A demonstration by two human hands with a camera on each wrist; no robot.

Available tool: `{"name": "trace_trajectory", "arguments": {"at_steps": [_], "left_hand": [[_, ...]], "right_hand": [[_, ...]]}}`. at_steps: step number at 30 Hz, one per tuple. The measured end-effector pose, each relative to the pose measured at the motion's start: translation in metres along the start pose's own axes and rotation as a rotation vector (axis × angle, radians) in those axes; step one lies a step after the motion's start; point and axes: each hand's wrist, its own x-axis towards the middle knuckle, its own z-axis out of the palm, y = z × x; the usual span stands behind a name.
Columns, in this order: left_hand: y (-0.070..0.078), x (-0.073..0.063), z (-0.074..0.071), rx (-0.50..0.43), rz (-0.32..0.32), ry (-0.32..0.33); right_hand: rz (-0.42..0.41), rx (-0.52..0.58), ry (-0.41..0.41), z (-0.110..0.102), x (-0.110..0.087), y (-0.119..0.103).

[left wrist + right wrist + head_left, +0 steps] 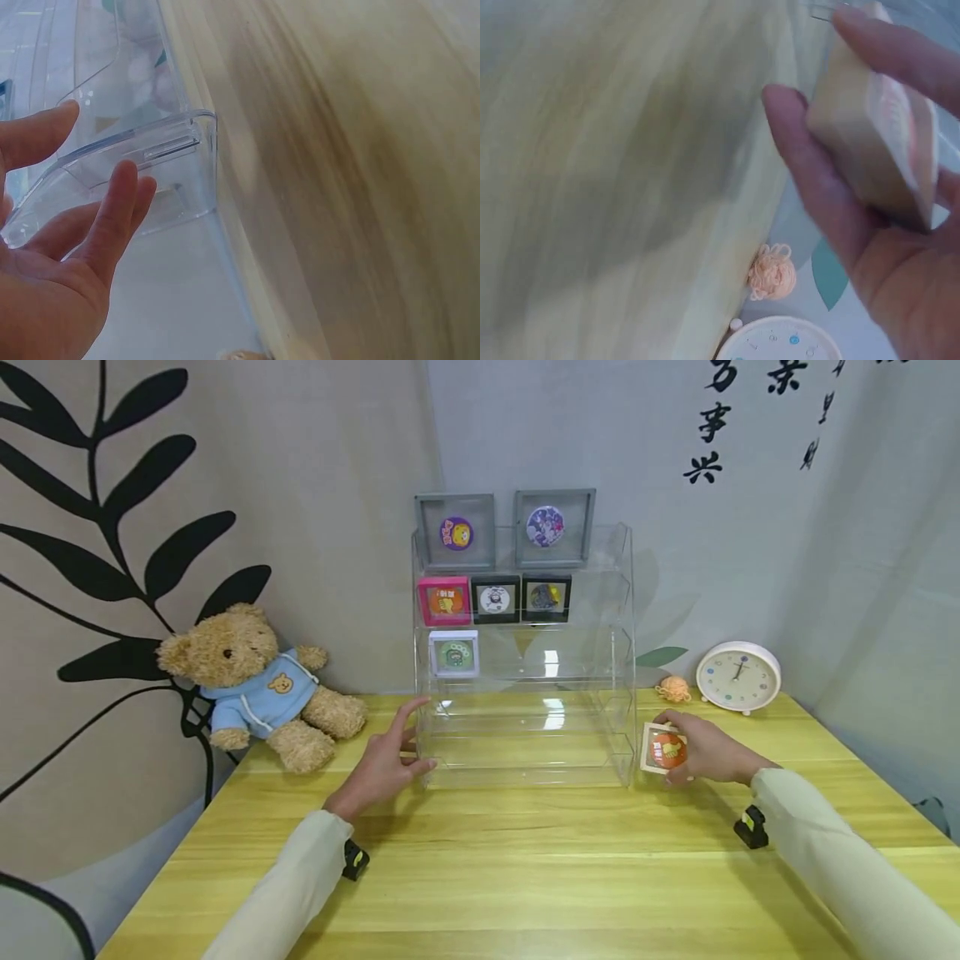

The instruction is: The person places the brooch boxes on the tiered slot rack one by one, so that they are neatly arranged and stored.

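A clear tiered display rack [525, 777] stands on the table, with small framed badges on its upper tiers. My left hand [385, 766] is at the rack's left side, its fingers fairly straight and spread about the side panel's edge; whether they press on it is hard to tell. In the left wrist view, the rack's clear edge [135, 139] runs between thumb and fingers. Just off the rack's right side, my right hand [708, 749] grips a small pale wooden display frame [654, 758] with an orange round badge inside. The frame's side [847, 135] shows between thumb and fingers.
Two grey frames [468, 497] top the rack. Below sit a pink frame [444, 623], two black ones and a white frame [453, 673]. A teddy bear [258, 689] sits left; a peach yarn ball [674, 688] and a white clock [738, 677] stand back right.
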Motion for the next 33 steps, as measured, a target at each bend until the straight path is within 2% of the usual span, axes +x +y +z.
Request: {"name": "trace_trajectory", "arguments": {"at_steps": [4, 6, 12, 16, 22, 30, 33], "left_hand": [[0.000, 0.000, 0.000, 0.005, 0.006, 0.001], [-0.001, 0.000, 0.000, 0.006, 0.010, 0.005], [0.000, 0.001, 0.000, -0.001, 0.011, 0.003], [0.000, 0.002, 0.000, -0.002, 0.008, 0.007], [-0.002, 0.001, -0.001, 0.020, -0.001, 0.014], [-0.001, 0.000, 0.000, 0.027, 0.008, 0.017], [-0.001, 0.000, 0.001, 0.021, 0.011, 0.012]], "right_hand": [[0.070, 0.282, 0.035, -0.009, -0.010, -0.001], [0.079, 0.378, 0.056, -0.014, -0.015, -0.002], [0.051, 0.422, 0.144, -0.033, -0.027, -0.011], [0.003, 0.487, 0.156, -0.046, -0.030, -0.020], [-0.091, 0.585, 0.105, -0.058, -0.028, -0.036], [-0.164, 0.810, -0.040, -0.069, -0.012, -0.063], [-0.181, 0.863, -0.079, -0.071, -0.006, -0.073]]}}
